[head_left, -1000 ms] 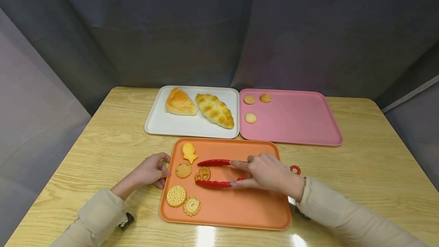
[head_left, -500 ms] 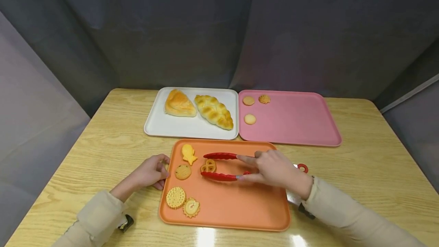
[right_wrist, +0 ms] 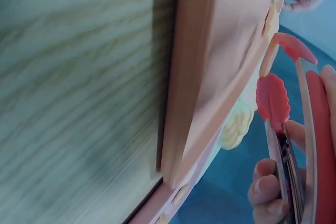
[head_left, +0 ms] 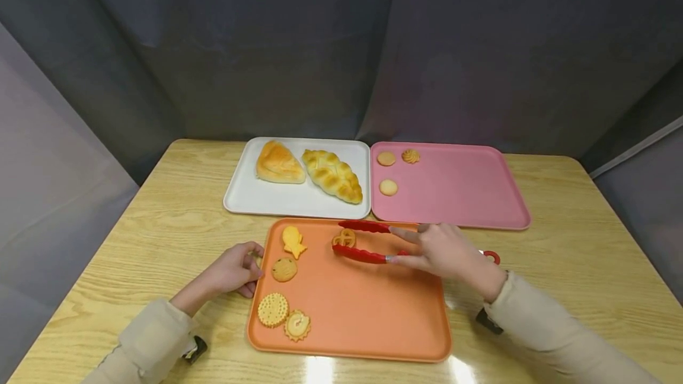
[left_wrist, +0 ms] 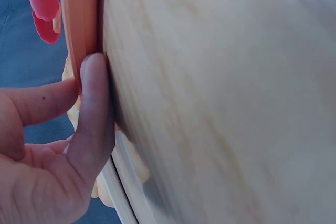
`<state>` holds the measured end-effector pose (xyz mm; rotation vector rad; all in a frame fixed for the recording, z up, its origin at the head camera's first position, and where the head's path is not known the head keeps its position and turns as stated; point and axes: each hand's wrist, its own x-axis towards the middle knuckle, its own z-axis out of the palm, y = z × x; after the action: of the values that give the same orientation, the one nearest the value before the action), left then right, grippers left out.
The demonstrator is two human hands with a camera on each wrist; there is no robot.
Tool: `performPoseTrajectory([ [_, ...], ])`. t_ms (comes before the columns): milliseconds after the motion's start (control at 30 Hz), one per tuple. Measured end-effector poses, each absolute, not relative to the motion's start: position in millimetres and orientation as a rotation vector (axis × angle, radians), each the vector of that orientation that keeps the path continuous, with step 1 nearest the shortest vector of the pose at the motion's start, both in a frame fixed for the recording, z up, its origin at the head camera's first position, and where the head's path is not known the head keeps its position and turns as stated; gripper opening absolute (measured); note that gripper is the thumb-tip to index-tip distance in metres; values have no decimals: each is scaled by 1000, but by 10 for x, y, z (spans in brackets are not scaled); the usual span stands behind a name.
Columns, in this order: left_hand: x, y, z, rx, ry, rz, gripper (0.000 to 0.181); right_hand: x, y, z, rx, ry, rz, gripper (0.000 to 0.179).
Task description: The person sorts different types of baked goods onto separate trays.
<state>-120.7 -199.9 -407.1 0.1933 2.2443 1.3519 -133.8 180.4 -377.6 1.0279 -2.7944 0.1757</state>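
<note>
On the wooden table lies an orange tray. My left hand pinches its left rim; the left wrist view shows a finger and the thumb against the tray's edge. My right hand holds red-tipped tongs over the tray's far side. Between the tong tips sits a pretzel-shaped cookie; how high it is above the tray is hard to tell. Along the tray's left side lie a fish-shaped cookie, a chip cookie, a dotted round cookie and a scalloped cookie.
Behind, a white tray bears a wedge-shaped bread and a braided loaf. Beside it a pink tray carries two plain round cookies and a swirl cookie on its left. A dark curtain stands behind the table.
The tongs close in around the pretzel cookie, and my right hand carries both away to the back right. My left hand stays on the tray rim. The other cookies lie as before.
</note>
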Motion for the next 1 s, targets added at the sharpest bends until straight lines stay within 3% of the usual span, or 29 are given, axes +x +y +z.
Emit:
performPoseTrajectory([
  [633,-1218,-2036,-4096,213,2215,1348,29,-1507,2226,-3762,751,-2870,322,53],
  [1000,-1226,-2035,-4089,207,2211,1348,30,-1663,2465,-3774,549,-2944,353,61],
])
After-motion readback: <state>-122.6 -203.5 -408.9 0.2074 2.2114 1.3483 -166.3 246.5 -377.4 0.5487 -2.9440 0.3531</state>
